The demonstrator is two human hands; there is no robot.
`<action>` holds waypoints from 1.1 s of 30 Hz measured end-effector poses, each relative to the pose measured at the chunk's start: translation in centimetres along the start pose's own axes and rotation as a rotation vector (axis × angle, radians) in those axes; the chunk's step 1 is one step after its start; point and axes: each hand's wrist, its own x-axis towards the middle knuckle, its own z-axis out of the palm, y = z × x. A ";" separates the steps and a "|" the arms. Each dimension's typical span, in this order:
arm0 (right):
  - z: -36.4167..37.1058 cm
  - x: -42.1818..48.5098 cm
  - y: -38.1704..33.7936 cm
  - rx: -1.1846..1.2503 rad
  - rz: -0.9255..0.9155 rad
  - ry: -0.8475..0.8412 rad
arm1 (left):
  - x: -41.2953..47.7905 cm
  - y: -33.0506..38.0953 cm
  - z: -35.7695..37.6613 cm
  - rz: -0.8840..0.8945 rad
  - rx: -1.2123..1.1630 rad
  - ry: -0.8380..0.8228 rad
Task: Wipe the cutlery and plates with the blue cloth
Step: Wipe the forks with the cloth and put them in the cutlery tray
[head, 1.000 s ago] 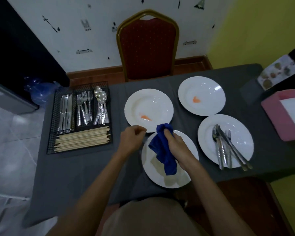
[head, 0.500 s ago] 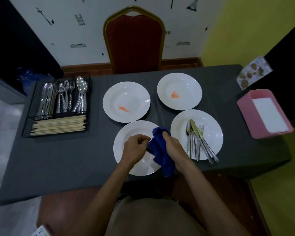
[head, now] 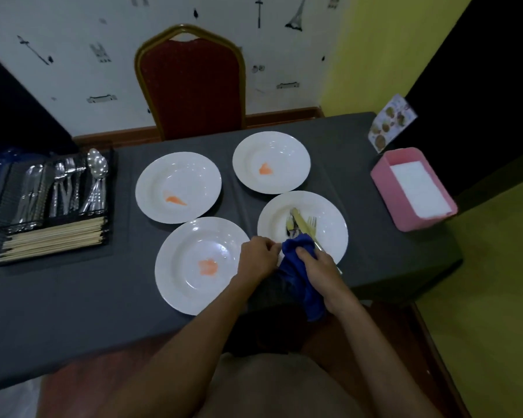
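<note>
No legible txt anywhere.

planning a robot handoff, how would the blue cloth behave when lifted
Probably floppy: the blue cloth bunches and droops below the right hand. Likely light, being a small bunch in that hand. Hardly fragile, looking like soft fabric.

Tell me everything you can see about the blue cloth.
The blue cloth is deep blue, soft-looking fabric, bunched and crumpled. The right hand grips its middle; its top lies over the near rim of the plate holding cutlery, and its tail hangs past the edge of the table. The left hand curls right beside it; contact is unclear.
</note>
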 end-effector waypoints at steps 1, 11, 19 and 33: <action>-0.7 -0.1 0.3 0.011 0.010 0.012 | 0.6 0.3 0.9 -0.001 0.040 -0.021; -3.8 -0.1 1.6 0.126 0.042 0.043 | 2.2 2.4 3.3 -0.032 0.477 -0.110; -3.6 1.1 0.7 0.137 0.027 0.073 | 2.7 1.3 1.5 -0.132 0.336 -0.172; 4.7 2.2 -4.4 0.280 0.021 -0.024 | -4.3 0.9 -1.0 0.018 -0.181 -0.157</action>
